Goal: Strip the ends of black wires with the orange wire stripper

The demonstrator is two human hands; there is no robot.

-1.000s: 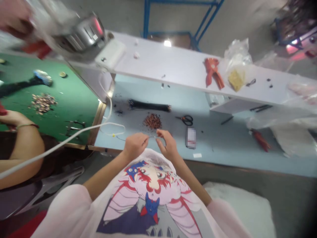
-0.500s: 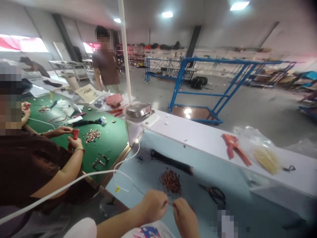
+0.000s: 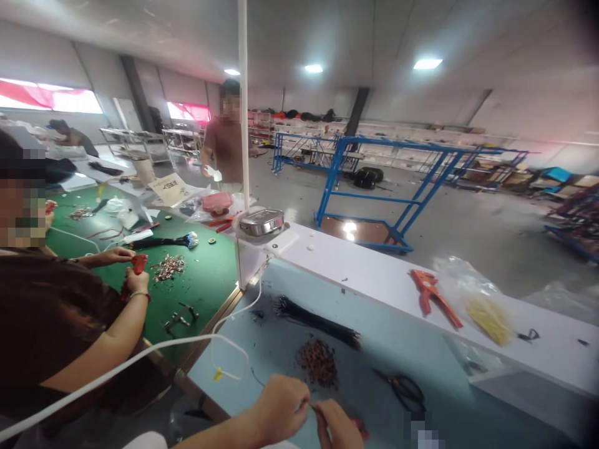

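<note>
My left hand [image 3: 282, 406] is closed in a pinch low in the view, over the near edge of the blue work surface [image 3: 393, 340]. Close on its right, my right hand [image 3: 337, 426] pinches too, its lower part cut off by the frame. A thin wire [image 3: 311, 406] runs between the fingertips of both hands. Just beyond them lies a heap of small copper-coloured pieces [image 3: 318, 363], and behind it a bundle of black wires [image 3: 318, 321]. Black-handled scissors [image 3: 406, 390] rest to the right. Something red [image 3: 360, 428] shows partly behind my right hand.
A white ledge [image 3: 374, 274] borders the far side, holding a red-orange hand tool [image 3: 435, 298], a bag of yellow pieces [image 3: 489, 318] and a metal box [image 3: 262, 221]. A white cable [image 3: 140, 357] crosses at left. A co-worker [image 3: 88, 324] works at the green table [image 3: 206, 274].
The camera view has tilted up slightly, so my hands sit lower in the frame. Both hands still pinch the wire. The standing person in the background has raised a hand holding something white.
</note>
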